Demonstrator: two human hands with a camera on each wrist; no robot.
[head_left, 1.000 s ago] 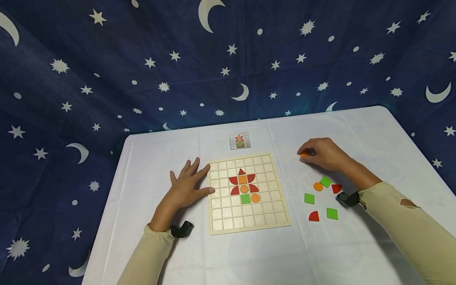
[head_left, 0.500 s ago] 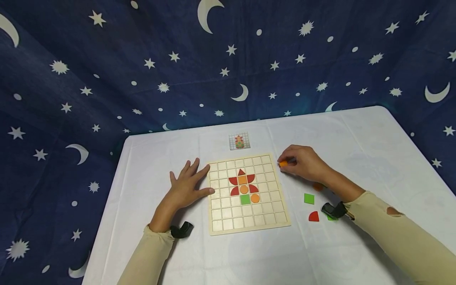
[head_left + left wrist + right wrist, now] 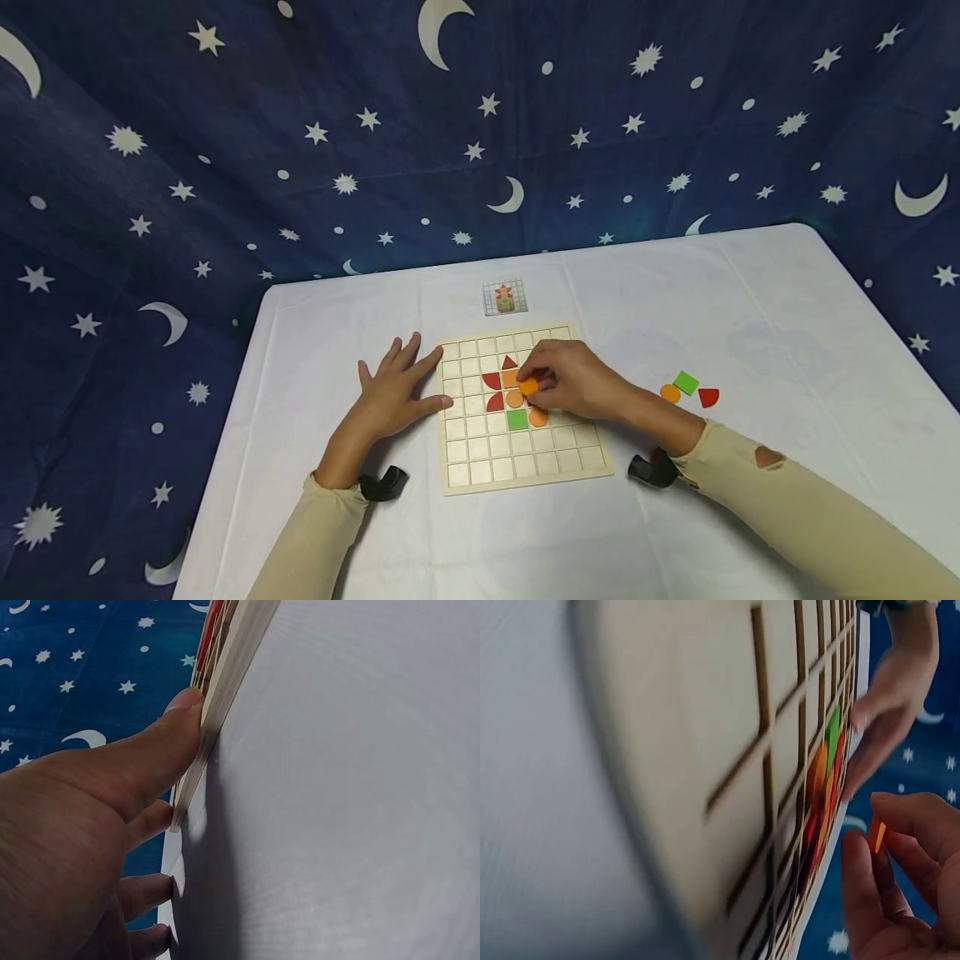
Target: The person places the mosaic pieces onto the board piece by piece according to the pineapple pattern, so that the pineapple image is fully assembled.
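Observation:
My right hand (image 3: pixel 573 379) pinches an orange disc (image 3: pixel 528 387) between thumb and fingers, above the middle of the wooden grid board (image 3: pixel 480 475). In the right wrist view the orange disc (image 3: pixel 877 835) shows edge-on between the fingertips. Under and beside that hand lie a red triangle (image 3: pixel 509 362), an orange square (image 3: pixel 510 378), red quarter pieces (image 3: pixel 492 381), a green square (image 3: pixel 517 419) and orange discs (image 3: pixel 538 417); some red pieces are hidden by the hand. With spread fingers, my left hand (image 3: pixel 390 396) rests at the board's left edge, its thumb touching the rim.
A small pattern card (image 3: pixel 505 297) lies behind the board on the white table (image 3: pixel 360 308). To the right are a loose green square (image 3: pixel 686 382), an orange disc (image 3: pixel 671 392) and a red quarter piece (image 3: pixel 708 397). The right forearm covers other pieces.
My right hand has carried the orange piece leftward from the right side of the table to over the board. The left hand has stayed in place.

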